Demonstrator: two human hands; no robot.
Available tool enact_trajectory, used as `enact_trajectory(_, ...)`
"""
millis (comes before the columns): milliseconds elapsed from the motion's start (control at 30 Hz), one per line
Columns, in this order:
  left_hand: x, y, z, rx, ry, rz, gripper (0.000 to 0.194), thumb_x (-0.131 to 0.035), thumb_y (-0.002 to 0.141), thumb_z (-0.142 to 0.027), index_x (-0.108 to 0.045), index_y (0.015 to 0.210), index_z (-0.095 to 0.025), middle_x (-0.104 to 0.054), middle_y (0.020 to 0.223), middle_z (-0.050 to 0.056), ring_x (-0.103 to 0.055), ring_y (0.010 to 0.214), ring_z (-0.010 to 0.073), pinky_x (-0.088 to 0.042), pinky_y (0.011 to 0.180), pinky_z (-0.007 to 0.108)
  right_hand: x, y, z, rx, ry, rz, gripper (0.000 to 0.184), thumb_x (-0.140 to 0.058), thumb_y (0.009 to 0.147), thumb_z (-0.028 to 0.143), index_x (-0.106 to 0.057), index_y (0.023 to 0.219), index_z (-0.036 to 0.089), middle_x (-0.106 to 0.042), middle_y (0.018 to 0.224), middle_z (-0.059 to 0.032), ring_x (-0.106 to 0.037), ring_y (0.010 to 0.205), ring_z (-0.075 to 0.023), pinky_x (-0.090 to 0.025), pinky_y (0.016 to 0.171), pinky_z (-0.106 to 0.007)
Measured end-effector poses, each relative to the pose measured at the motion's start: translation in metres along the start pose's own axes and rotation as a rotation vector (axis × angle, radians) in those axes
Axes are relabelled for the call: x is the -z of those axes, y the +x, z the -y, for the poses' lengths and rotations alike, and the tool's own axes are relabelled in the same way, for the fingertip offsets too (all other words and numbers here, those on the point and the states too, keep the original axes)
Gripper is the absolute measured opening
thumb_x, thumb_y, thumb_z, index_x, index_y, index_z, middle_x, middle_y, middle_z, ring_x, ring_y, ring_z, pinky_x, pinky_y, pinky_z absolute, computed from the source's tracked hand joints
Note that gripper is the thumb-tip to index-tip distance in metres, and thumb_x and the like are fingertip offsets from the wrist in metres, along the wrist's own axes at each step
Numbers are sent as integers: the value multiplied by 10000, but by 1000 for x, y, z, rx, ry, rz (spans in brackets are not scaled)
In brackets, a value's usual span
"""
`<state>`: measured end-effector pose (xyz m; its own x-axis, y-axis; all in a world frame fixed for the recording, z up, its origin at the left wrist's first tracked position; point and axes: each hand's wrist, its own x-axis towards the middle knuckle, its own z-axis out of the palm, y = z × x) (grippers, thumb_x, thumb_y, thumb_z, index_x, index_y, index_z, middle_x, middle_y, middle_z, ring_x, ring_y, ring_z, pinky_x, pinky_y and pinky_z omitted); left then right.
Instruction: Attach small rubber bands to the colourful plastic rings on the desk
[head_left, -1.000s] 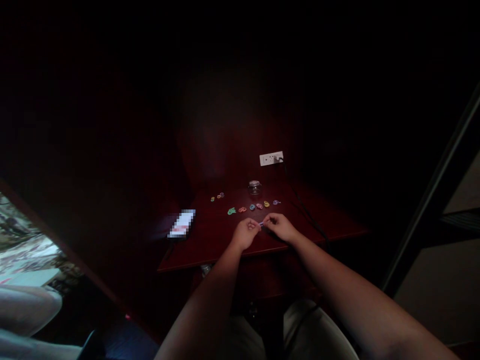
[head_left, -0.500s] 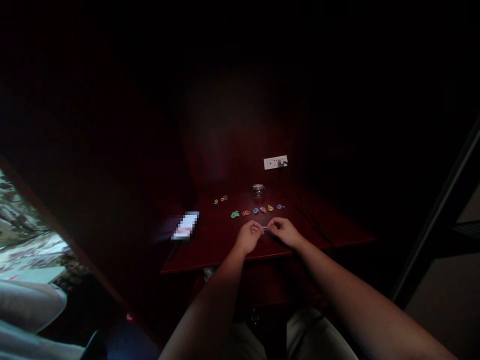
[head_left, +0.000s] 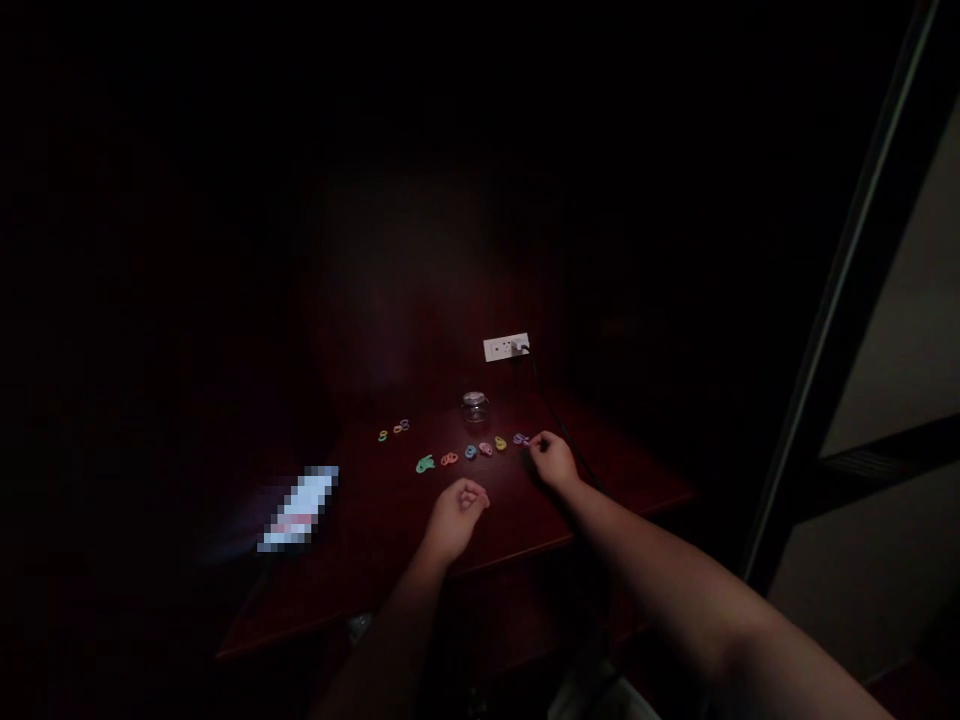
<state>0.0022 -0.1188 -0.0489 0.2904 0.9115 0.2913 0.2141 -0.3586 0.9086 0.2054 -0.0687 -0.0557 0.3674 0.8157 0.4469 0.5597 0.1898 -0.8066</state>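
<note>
Small looped bands that look like hair ties lie on the dark red desk (head_left: 360, 560), grouped by colour. In the row are green bands (head_left: 425, 464), orange bands (head_left: 449, 459), a blue bundle (head_left: 470, 452), a pink bundle (head_left: 485, 449), a yellow bundle (head_left: 500, 443) and purple hair ties (head_left: 519, 439). My right hand (head_left: 553, 461) is at the purple ones, its fingertips pinched on a purple hair tie. Nearer the desk's front edge, my left hand (head_left: 456, 515) hovers with curled fingers; nothing shows in them.
Behind the row stands a clear lidded jar (head_left: 475, 408). A few more bands (head_left: 397, 429) lie at the back left. A lit phone (head_left: 300, 510) rests on the left. On the back wall is a socket (head_left: 506, 347), with a black cable (head_left: 551, 405) running down to the right.
My hands have parted: the right went forward and right to the purple hair ties with the purple band, the left let go and stayed nearer the edge. The view has turned right.
</note>
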Motion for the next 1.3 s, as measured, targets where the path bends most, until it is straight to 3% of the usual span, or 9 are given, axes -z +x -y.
enact_trajectory(167,0,0,-1,13,-11,33,105,-512,669,-230,-521,713,-135,-575,670,16,-509,611,95,-385,584,204,-3,23,-3,83,-277,-52,93,-443,696,185,-530,663,183,-567,744,-22,-501,690,-120,-347,643,-206)
enact_trajectory(400,1,0,1,23,-1,43,109,-490,687,-239,-520,722,-140,-583,685,17,-513,624,97,-383,589,204,-13,38,-5,86,-432,60,99,-471,703,182,-568,721,189,-558,812,-37,-502,750,-130,-340,679,-214)
enact_trajectory(600,1,-1,2,20,-10,38,124,-486,699,-253,-525,728,-139,-584,685,24,-512,621,99,-383,590,208,-9,38,-12,25,-292,41,160,-428,676,137,-560,756,182,-572,808,-29,-517,748,-128,-363,679,-209)
enact_trajectory(700,-2,-6,3,32,-34,19,117,-498,692,-245,-529,725,-137,-578,669,24,-508,609,95,-381,575,203,-2,33,-15,-43,-217,-3,142,-392,679,183,-519,742,172,-562,713,-21,-512,632,-128,-375,584,-218)
enact_trajectory(800,2,-5,6,45,-77,-42,153,-496,701,-270,-524,772,-137,-571,680,23,-504,604,91,-381,555,197,3,22,-14,-25,-180,79,107,-384,676,229,-473,690,170,-519,613,-1,-482,547,-123,-360,515,-214)
enact_trajectory(900,24,5,14,89,-5,-164,188,-468,720,-293,-515,814,-138,-566,710,33,-513,621,99,-395,559,206,4,3,-2,207,-140,370,86,-383,684,229,-442,652,175,-501,597,12,-469,553,-109,-351,526,-199)
enact_trajectory(1000,62,21,29,82,302,-345,166,-464,715,-248,-533,826,-145,-565,823,55,-519,741,120,-400,696,239,0,-17,16,394,-247,657,124,-397,701,246,-439,603,183,-500,552,23,-461,530,-104,-321,520,-200)
enact_trajectory(1133,107,45,53,143,728,-472,218,-461,708,-230,-538,901,-163,-535,978,76,-474,922,178,-332,847,294,-10,-24,34,434,-423,674,160,-390,726,246,-464,596,189,-535,562,16,-476,530,-106,-289,531,-215)
enact_trajectory(1300,127,82,75,265,926,-431,308,-435,724,-297,-489,1007,-188,-484,1093,84,-410,1028,222,-314,853,345,-21,-14,37,405,-490,685,166,-389,740,252,-497,628,195,-558,597,3,-499,552,-114,-285,532,-217)
